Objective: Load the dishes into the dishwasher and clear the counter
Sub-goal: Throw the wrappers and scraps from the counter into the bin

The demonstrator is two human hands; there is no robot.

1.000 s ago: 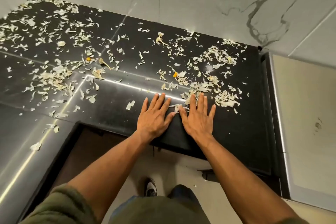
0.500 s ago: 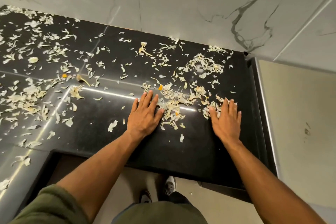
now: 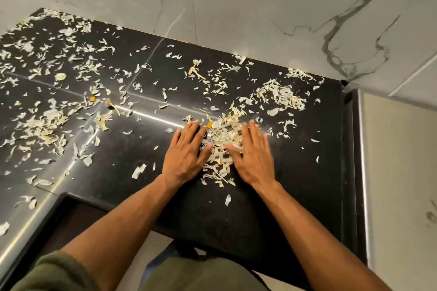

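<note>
Spreading across most of the view, black polished counter, L-shaped, backed by marble wall on the far side. Pale panel abuts counter's right edge. Dry whitish peel scraps litter the counter, thickest at left and far right. Left hand flat on counter, fingers straight and together, palm down. Right hand likewise flat, fingers extended. Between the two hands, touching both, a gathered heap of scraps. Small orange bit at the heap's far edge, just beside left fingertips.
</note>
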